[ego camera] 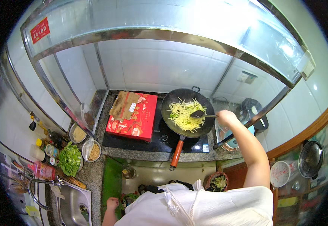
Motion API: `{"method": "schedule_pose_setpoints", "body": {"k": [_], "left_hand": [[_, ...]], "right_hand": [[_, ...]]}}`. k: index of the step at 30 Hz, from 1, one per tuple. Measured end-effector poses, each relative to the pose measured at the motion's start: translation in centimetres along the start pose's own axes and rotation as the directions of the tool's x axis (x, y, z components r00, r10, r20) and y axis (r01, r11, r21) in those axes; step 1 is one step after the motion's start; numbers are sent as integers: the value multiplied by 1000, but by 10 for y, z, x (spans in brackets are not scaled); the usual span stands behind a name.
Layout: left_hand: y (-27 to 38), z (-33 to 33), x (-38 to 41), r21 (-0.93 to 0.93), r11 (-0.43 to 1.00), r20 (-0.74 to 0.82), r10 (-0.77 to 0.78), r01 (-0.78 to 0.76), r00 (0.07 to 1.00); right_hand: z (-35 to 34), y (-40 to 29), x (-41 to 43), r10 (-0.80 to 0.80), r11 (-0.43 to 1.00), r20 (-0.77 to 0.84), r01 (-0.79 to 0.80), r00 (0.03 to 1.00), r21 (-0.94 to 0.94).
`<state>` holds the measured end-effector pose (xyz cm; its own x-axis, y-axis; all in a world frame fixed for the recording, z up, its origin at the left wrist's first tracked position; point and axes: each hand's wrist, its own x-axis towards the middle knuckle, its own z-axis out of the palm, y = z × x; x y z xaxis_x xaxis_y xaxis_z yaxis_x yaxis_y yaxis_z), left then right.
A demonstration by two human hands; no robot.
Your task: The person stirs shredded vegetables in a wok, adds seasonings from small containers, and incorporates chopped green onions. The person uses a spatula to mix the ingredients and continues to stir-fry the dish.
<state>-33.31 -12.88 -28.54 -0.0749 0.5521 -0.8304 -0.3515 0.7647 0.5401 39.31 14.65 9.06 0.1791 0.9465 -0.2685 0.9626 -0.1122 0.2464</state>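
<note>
My right hand (225, 117) is closed around the handle of a dark spatula (198, 113), whose blade rests in the food. Pale yellow shreds, likely potato, with green pieces (185, 114) lie in a black wok (168, 123). The wok stands on the right side of a black glass cooktop (164, 147), and its reddish wooden handle (177, 154) points towards me. My left hand (112, 203) hangs low beside my body, near the counter front, fingers curled with nothing visible in them.
A red printed box (145, 115) with flattened cardboard (124, 106) covers the cooktop's left. Leafy greens (70, 159), small bowls (92, 151) and bottles (41, 152) crowd the left counter by the sink (76, 200). Metal-framed glass panels (164, 35) enclose the stove.
</note>
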Motion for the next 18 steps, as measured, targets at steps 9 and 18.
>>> {"method": "schedule_pose_setpoints", "body": {"k": [9,18], "left_hand": [[40,74,-13,424,894,-8,163,-145,987],[61,111,-34,575,785,53,246,-231,968]], "right_hand": [[77,-14,25,-10,957,8,7,1000,289],[84,8,31,8,964,-15,-3,1000,267]]}}
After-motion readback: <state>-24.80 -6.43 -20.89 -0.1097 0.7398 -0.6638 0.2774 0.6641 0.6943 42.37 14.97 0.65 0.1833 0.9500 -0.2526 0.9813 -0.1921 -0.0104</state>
